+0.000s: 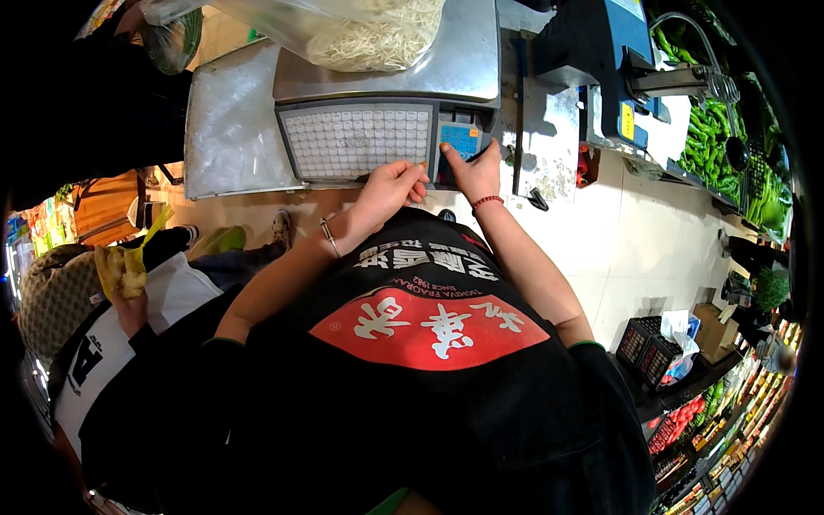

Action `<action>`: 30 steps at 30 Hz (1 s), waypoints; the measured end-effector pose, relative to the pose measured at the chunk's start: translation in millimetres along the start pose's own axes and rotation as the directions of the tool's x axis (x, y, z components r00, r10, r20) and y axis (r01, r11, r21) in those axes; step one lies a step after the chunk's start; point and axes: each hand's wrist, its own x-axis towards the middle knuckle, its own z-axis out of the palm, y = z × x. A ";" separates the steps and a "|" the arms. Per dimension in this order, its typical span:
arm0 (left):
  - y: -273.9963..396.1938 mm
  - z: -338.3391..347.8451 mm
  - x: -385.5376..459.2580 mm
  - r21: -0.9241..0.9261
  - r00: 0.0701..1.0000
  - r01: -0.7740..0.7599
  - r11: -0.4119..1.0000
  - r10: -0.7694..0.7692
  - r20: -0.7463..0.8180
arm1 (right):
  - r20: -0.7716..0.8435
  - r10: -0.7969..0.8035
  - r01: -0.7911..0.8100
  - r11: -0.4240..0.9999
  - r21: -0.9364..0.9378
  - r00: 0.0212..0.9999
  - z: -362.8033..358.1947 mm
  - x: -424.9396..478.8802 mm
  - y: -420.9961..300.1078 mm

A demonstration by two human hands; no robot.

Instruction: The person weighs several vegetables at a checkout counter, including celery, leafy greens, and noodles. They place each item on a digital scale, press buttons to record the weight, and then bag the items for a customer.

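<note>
A weighing scale with a steel platform (386, 84) stands before me. On it lies a clear plastic bag of pale bean sprouts (380, 38). My left hand (391, 190) is at the lower edge of the scale's grid keypad (357, 141), its fingers curled; whether something small is pinched between them I cannot tell. My right hand (477, 172) is at the blue number keypad (458, 138), thumb stretched over its lower left part, fingers apart from it and partly hidden at the scale's corner.
Clear plastic bags (241, 122) lie left of the scale. A blue and black machine (611, 64) stands right, before green peppers (714, 145). A person on the left holds a yellow bag (122, 267). Black crates (647, 347) stand lower right.
</note>
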 end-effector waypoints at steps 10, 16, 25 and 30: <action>0.8 -9.1 13.0 0.000 0.999 -0.028 1.000 0.028 0.042 | 0.155 0.255 -0.273 0.540 0.796 0.955 -21.3 0.4 -13.4; 14.4 -9.8 10.7 -0.072 0.967 -0.246 0.967 0.240 -0.091 | 0.395 0.407 -0.527 0.290 0.799 0.824 -10.7 10.8 -32.3; 125.6 -40.9 10.4 0.625 0.133 -0.570 0.534 0.810 -0.570 | 0.441 0.354 -0.505 0.110 0.856 0.825 0.5 19.2 -45.7; 171.6 -84.7 40.9 0.497 0.274 -0.655 0.569 0.792 -0.545 | 0.388 0.310 -0.439 0.117 0.891 0.868 3.0 18.5 -55.6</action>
